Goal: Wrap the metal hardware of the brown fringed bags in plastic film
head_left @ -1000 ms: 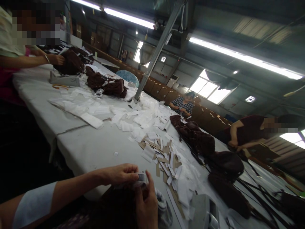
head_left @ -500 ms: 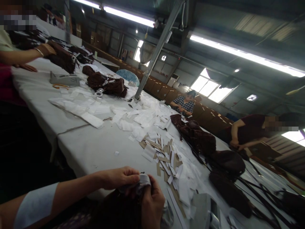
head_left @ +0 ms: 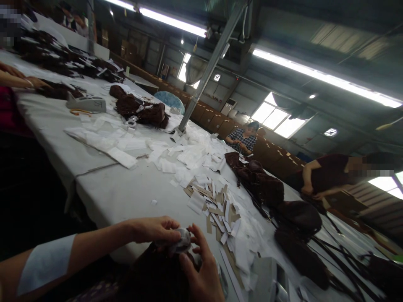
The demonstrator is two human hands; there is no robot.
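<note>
With left hand (head_left: pixel 160 230), over dark brown cloth (head_left: pixel 160 272), at bottom middle, pinching a shiny, plastic-looking grey wrap (head_left: pixel 181 242). Looks roundish; too blurry to tell long way or pointing end. With right hand (head_left: pixel 203 264) bent just beside, cannot tell if gripping. Farther right, flat strips (head_left: pixel 217 209), heaped.

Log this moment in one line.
left grip: holding shiny grey-white rounded piece, material unclear | right grip: open beside it | dark brown soft item: below both

Grey wad (head_left: pixel 181 242) glossy, perhaps plastic; paper strips (head_left: pixel 227 209) matt; post (head_left: pixel 210 71) smooth metal
</note>
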